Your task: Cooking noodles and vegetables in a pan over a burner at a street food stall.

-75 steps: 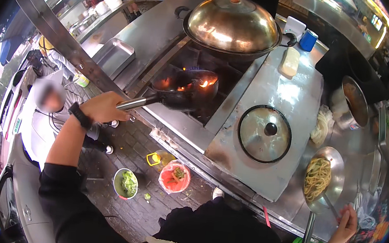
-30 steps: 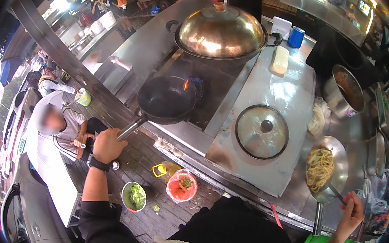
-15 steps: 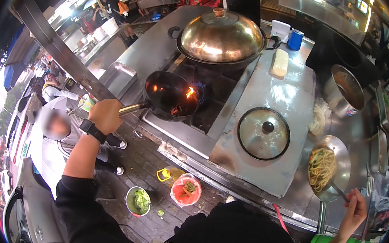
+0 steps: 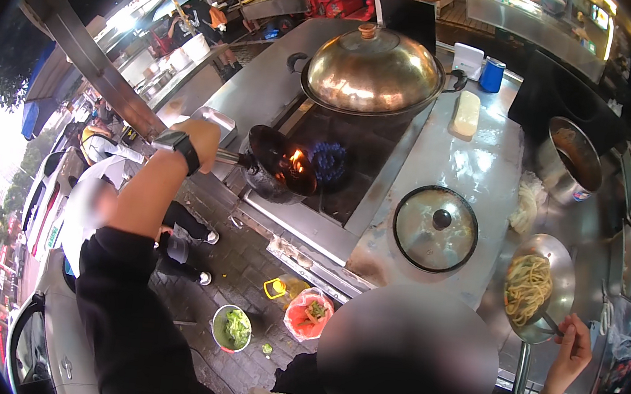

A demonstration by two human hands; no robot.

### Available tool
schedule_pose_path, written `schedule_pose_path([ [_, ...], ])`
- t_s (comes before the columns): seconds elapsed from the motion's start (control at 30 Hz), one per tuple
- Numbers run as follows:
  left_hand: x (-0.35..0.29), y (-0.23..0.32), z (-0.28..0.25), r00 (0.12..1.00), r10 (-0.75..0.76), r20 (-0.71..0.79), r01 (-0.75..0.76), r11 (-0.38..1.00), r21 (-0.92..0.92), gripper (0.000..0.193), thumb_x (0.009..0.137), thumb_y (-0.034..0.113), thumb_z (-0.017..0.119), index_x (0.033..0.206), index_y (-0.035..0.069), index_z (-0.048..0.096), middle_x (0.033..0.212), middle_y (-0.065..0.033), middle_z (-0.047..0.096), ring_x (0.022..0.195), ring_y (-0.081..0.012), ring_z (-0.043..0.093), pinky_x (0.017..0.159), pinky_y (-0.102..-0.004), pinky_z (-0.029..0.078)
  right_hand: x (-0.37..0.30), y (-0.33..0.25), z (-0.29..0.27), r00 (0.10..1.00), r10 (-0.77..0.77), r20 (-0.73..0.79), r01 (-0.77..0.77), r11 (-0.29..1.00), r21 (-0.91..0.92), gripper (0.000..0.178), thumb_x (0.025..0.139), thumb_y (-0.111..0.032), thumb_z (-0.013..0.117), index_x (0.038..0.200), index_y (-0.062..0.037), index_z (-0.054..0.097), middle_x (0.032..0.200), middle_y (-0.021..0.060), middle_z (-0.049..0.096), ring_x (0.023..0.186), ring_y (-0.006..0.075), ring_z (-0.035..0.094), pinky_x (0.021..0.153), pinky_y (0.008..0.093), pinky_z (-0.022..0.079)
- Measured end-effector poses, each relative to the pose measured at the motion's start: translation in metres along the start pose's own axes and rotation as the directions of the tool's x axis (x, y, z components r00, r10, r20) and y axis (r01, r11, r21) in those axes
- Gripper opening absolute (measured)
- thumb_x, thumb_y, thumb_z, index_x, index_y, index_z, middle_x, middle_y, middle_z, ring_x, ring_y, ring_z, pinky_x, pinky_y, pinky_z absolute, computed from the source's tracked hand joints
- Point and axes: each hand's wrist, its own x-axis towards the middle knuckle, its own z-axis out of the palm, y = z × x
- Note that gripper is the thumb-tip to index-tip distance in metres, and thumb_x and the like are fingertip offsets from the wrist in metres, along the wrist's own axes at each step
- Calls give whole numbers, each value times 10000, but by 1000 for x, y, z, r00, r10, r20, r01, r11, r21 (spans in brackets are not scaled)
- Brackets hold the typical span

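Observation:
My left hand [image 4: 198,142] is closed round the handle of a dark wok [image 4: 274,185], a watch on its wrist. The wok is tilted, with orange flames inside it, and sits to the left of a burner's blue flame [image 4: 327,160]. At the right, my right hand [image 4: 572,355] grips the handle of a metal utensil [image 4: 551,322]. Its far end reaches to the noodles [image 4: 527,291], which lie with bits of green in a shallow steel pan [image 4: 563,273]. The utensil's head is hidden there, so I cannot tell its kind.
A large domed lid [image 4: 375,69] covers a pan behind the burner. A glass lid [image 4: 435,229] lies on the steel counter, with a deep pot [image 4: 570,162] to the right. On the ground stand a bucket of greens [image 4: 232,328] and a red-lined bin [image 4: 308,314]. A person is at the left.
My left hand has tipped the wok and drawn it off the burner, so more of the blue flame shows. My right hand stays by the noodles. The whole view has shifted slightly.

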Motion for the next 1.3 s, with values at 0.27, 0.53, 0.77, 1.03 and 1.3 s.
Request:
schedule_pose_path([
  [0.27, 52, -22, 36, 875, 213, 436, -102, 959, -264, 300, 578, 360, 809, 709, 107, 715, 743, -46, 690, 668, -176, 650, 617, -335, 508, 6, -35, 5, 997, -75, -8, 75, 995, -73, 162, 854, -76, 618, 981, 9, 672, 939, 131, 676, 774, 205, 655, 699, 300, 525],
  [0.53, -54, -28, 99, 914, 190, 358, 120, 717, -687, 296, 665, 353, 752, 718, 73, 670, 571, -14, 570, 508, -140, 531, 469, -314, 424, 87, -271, 144, 295, -539, 789, 885, 465, -13, 704, 758, -84, 559, 1409, -187, 312, 627, 165, 556, 545, 317, 567, 534, 436, 441],
  [0.77, -67, 24, 146, 996, 92, -22, -82, 730, -678, 367, 655, 383, 704, 882, 95, 689, 763, -180, 639, 765, -347, 628, 699, -415, 485, 127, -366, 226, 350, -680, 645, 937, 242, -253, 791, 715, 6, 625, 1383, -322, 354, 848, 74, 666, 728, 237, 650, 603, 355, 497],
  [1.03, -62, 106, 218, 975, -159, -155, -14, 650, -760, 386, 676, 332, 682, 948, 59, 661, 853, -203, 648, 828, -366, 630, 752, -432, 498, 98, -329, 214, 304, -726, 617, 952, 210, -223, 611, 729, 39, 548, 1287, -193, 460, 922, 118, 625, 833, 247, 619, 687, 370, 495],
  [1.3, -40, 120, 214, 969, -247, -13, 152, 638, -755, 399, 700, 326, 708, 993, 66, 632, 900, -166, 653, 877, -347, 621, 768, -420, 492, 102, -216, 161, 350, -392, 851, 874, 464, -145, 627, 702, -2, 618, 1291, -181, 502, 907, 89, 624, 748, 189, 620, 616, 292, 473],
])
